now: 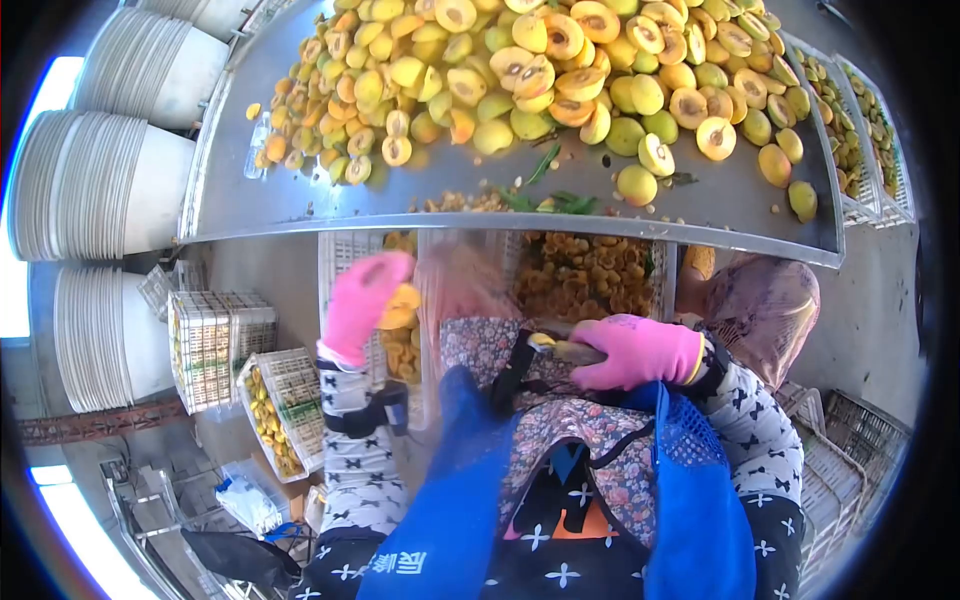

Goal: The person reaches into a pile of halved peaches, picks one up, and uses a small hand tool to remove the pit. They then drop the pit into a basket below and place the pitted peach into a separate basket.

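A yellow fruit [402, 306] is pinched by the left hand [365, 300]; a knife [565, 350] (lying sideways, tip pointing left) is gripped by the right hand [640, 350].

A heap of halved yellow fruit [560, 80] blocks most of the grey metal table [290, 205], leaving a bare passable strip along its near edge, widest at the left, while below that edge the white slatted plastic crate [340, 255] lies open between the pink-gloved left hand [362, 300] and right hand [635, 350].
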The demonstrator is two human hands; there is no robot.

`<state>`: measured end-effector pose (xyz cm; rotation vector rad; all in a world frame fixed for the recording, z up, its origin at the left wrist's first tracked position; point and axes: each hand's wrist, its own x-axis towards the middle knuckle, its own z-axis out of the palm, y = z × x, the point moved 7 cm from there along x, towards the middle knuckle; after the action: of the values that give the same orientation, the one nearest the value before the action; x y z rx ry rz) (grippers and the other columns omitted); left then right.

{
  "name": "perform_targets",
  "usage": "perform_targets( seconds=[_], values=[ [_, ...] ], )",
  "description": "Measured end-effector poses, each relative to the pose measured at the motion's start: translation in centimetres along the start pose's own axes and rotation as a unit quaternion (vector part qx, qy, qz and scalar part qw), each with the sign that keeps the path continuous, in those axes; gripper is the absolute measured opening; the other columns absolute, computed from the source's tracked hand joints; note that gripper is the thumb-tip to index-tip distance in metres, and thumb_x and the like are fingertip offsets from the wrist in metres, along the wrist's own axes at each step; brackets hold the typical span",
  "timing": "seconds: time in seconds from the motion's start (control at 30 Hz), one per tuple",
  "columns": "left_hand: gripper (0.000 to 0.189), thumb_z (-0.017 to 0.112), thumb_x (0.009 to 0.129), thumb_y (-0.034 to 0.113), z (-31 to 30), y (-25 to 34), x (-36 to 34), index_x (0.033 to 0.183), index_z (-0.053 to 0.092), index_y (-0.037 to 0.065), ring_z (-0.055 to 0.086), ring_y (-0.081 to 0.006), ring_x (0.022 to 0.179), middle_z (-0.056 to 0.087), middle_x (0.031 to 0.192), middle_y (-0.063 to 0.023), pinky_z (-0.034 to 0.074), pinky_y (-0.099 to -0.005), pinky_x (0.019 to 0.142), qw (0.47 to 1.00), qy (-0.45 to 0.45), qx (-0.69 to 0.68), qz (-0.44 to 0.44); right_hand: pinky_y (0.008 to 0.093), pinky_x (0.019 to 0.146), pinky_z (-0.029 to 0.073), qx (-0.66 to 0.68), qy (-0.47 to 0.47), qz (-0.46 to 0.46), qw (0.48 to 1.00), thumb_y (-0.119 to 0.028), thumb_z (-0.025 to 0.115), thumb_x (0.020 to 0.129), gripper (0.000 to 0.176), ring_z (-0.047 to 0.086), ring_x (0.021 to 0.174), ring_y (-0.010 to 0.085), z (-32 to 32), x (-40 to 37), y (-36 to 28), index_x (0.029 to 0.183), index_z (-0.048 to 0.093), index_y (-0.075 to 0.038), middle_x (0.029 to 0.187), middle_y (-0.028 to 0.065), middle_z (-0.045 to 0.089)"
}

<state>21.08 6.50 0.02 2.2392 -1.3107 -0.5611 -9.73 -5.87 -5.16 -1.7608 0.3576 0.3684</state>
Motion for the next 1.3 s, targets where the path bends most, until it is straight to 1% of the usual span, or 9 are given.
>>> perform_targets(
  seconds=[0.1, 0.17, 0.27, 0.57, 0.77, 0.97, 1.03, 1.1, 1.3],
  values=[
    [0.037, 0.059, 0.100, 0.031, -2.3, 6.6, 4.0, 0.114, 0.068, -0.001, 0.068, -0.0188, 0.098, 0.072, 0.104, -0.0103, 0.054, -0.0284, 0.085, 0.971, 0.155, -0.080, 0.166, 0.0426, 0.077, 0.053, -0.103, 0.092, 0.056, 0.989, -0.038, 0.065, 0.084, 0.043, 0.069, 0.086, 0.0340, -2.7, -0.7, 3.3, 0.103, 0.062, 0.001, 0.086, 0.0200, 0.068],
    [0.042, 0.058, 0.099, 0.036, 1.5, 8.8, 9.1, 0.120, 0.066, 0.001, 0.067, -0.0185, 0.102, 0.071, 0.108, -0.0108, 0.053, -0.0289, 0.085, 0.930, 0.066, -0.359, -0.032, 0.0400, 0.071, 0.054, -0.166, 0.262, 0.004, 0.951, -0.034, 0.066, 0.084, 0.037, 0.069, 0.074, 0.0301, -5.9, -1.3, 4.3, 0.095, 0.063, 0.002, 0.085, 0.0206, 0.068],
    [0.058, 0.063, 0.092, 0.048, 5.6, 13.3, 17.0, 0.126, 0.062, 0.001, 0.066, -0.0234, 0.094, 0.070, 0.107, -0.0140, 0.051, -0.0342, 0.085, 0.965, 0.099, -0.238, -0.039, 0.0359, 0.063, 0.053, 0.078, 0.265, 0.132, 0.952, -0.029, 0.069, 0.085, 0.035, 0.068, 0.066, 0.0241, -8.7, -5.2, 2.0, 0.101, 0.064, 0.002, 0.082, 0.0187, 0.068],
    [0.067, 0.076, 0.077, 0.033, 12.2, 16.6, 20.6, 0.131, 0.052, 0.003, 0.053, -0.0368, 0.118, 0.058, 0.115, -0.0183, 0.042, -0.0442, 0.100, 0.972, 0.227, -0.046, 0.041, 0.0333, 0.062, 0.051, 0.007, 0.383, 0.023, 0.923, -0.022, 0.070, 0.084, 0.037, 0.065, 0.065, 0.0213, -7.3, -9.7, 3.0, 0.113, 0.062, 0.000, 0.078, 0.0128, 0.066],
    [0.064, 0.072, 0.079, 0.011, 11.5, 17.8, 12.2, 0.135, 0.045, -0.002, 0.056, -0.0245, 0.114, 0.056, 0.121, -0.0118, 0.049, -0.0344, 0.095, 0.773, -0.086, -0.628, -0.025, 0.0281, 0.058, 0.048, 0.240, 0.479, -0.048, 0.843, -0.022, 0.073, 0.084, 0.032, 0.059, 0.059, 0.0138, -8.8, -8.2, -1.2, 0.107, 0.064, -0.003, 0.073, 0.0068, 0.065],
    [0.054, 0.061, 0.092, 0.021, 12.7, 20.8, 3.3, 0.139, 0.042, 0.000, 0.056, -0.0208, 0.116, 0.054, 0.129, -0.0112, 0.049, -0.0383, 0.097, 0.708, -0.166, -0.680, 0.096, 0.0282, 0.062, 0.051, 0.159, 0.550, -0.108, 0.813, -0.019, 0.076, 0.085, 0.028, 0.059, 0.067, 0.0087, -8.9, -4.8, -4.5, 0.106, 0.067, -0.002, 0.081, 0.0061, 0.068],
    [0.052, 0.061, 0.093, 0.015, 10.6, 22.0, 2.3, 0.139, 0.043, 0.001, 0.054, -0.0226, 0.120, 0.053, 0.133, -0.0118, 0.047, -0.0381, 0.099, 0.793, -0.174, -0.573, 0.109, 0.0297, 0.063, 0.052, 0.154, 0.526, -0.112, 0.829, -0.019, 0.075, 0.085, 0.029, 0.061, 0.072, 0.0083, -8.9, -4.5, -4.7, 0.107, 0.067, -0.003, 0.082, 0.0066, 0.069],
    [0.048, 0.060, 0.094, 0.005, 12.4, 20.5, 2.3, 0.139, 0.044, 0.000, 0.055, -0.0224, 0.120, 0.052, 0.136, -0.0132, 0.048, -0.0356, 0.099, 0.567, -0.265, -0.779, -0.016, 0.0338, 0.066, 0.055, 0.106, 0.532, -0.141, 0.828, -0.018, 0.075, 0.084, 0.027, 0.068, 0.076, 0.0152, -8.5, -4.6, -5.6, 0.107, 0.067, -0.005, 0.084, 0.0081, 0.070],
    [0.045, 0.055, 0.098, 0.013, 12.7, 18.9, 1.6, 0.139, 0.043, -0.001, 0.060, -0.0253, 0.113, 0.055, 0.131, -0.0140, 0.051, -0.0378, 0.097, 0.841, -0.080, -0.519, 0.134, 0.0419, 0.064, 0.054, -0.124, 0.602, -0.149, 0.774, -0.021, 0.072, 0.084, 0.019, 0.066, 0.076, 0.0354, -7.8, -4.0, -6.4, 0.095, 0.065, -0.008, 0.082, 0.0137, 0.067]
  ],
)
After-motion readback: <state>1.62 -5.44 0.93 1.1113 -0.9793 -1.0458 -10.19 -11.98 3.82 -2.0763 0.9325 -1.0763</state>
